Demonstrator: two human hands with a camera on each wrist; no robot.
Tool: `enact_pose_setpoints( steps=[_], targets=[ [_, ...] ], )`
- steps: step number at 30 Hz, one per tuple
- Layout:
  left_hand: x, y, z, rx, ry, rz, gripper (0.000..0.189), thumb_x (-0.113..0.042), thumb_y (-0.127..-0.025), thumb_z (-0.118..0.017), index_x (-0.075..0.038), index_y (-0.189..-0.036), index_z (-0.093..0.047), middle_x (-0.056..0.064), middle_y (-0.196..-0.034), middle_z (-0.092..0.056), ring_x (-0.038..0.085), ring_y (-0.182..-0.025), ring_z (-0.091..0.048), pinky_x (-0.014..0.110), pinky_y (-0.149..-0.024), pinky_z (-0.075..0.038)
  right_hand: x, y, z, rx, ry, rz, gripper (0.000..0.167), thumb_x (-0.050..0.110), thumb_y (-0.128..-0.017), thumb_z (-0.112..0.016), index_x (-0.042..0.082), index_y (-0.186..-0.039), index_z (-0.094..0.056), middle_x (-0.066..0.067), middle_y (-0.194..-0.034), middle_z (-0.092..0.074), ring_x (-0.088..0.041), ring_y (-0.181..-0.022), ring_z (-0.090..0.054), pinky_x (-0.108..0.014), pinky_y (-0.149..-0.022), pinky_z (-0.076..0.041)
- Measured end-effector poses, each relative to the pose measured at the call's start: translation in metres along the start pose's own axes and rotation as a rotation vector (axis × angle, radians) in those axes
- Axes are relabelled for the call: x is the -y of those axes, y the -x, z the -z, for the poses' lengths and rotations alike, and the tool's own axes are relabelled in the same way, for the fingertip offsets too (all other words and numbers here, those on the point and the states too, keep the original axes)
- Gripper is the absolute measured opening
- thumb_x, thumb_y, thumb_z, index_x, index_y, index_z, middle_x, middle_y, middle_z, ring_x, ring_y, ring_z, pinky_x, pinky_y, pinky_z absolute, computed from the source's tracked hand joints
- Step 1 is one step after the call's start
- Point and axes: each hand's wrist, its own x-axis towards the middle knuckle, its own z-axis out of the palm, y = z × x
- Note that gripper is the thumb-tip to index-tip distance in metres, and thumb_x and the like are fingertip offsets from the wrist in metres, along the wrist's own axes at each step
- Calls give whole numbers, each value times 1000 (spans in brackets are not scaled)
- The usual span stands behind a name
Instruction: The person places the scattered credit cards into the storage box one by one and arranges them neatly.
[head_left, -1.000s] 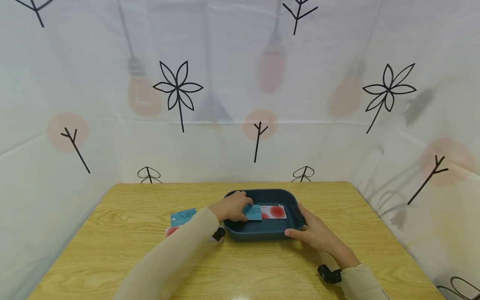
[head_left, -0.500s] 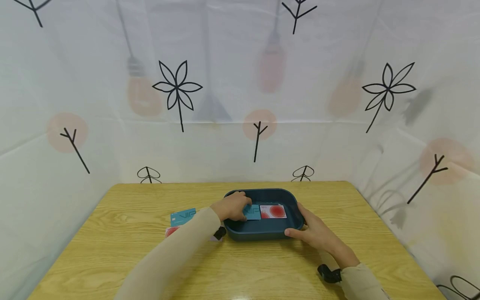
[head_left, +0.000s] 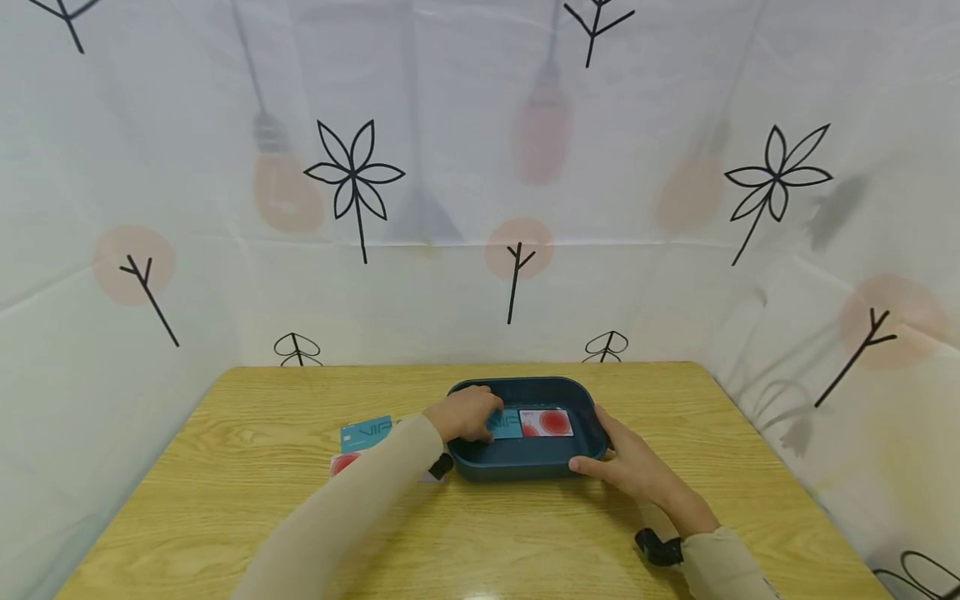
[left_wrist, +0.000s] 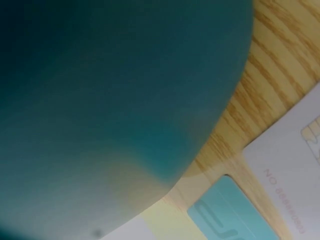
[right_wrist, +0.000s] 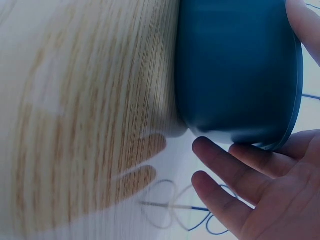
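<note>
A dark blue-green plastic container (head_left: 517, 472) with rounded corners sits on the wooden table. Inside it, my left hand (head_left: 463, 414) pinches the left end of a blue card (head_left: 507, 423), thumb on the near edge and fingers on the far one. Just right of that lies a white card with red circles (head_left: 547, 422). My right hand (head_left: 632, 460) holds the container's right end, its thumb at the near rim. The right wrist view shows the fingers (right_wrist: 225, 165) along the outer wall. In the left wrist view the container's wall (left_wrist: 110, 90) hides the left hand.
Left of the container, another blue card (head_left: 365, 432) and a red-patterned card (head_left: 342, 463) lie on the table (head_left: 517, 542), partly covered by the left sleeve (head_left: 352, 500). A white card (left_wrist: 285, 170) shows beside them in the left wrist view. A patterned cloth (head_left: 450, 300) hangs behind.
The blue card in the container has slid slightly left with the left hand, baring the left edge of the red-circled card. The right hand has kept its hold.
</note>
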Motion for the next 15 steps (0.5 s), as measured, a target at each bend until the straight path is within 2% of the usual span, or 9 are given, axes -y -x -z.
enact_pose_setpoints(
  steps=[7,15],
  targets=[
    [1,-1,-4,-14,-11,13,53,-38,-84,-73,-19,-131,-58,0,-128,-57,16,-118,-52,32,-97,-43,1,0,0,-4,23,1,106,52,-82,-69,-4,-151,-12,-27,-151,-23,-45,-136,-27,-60,-104,-27],
    [2,-3,-6,-37,-49,7,51,-38,-84,-73,-21,-130,-60,0,-122,-59,15,-111,-55,33,-92,-46,2,0,1,1,17,-8,106,53,-82,-69,-4,-151,-11,-27,-151,-23,-45,-136,-27,-60,-104,-26]
  ],
)
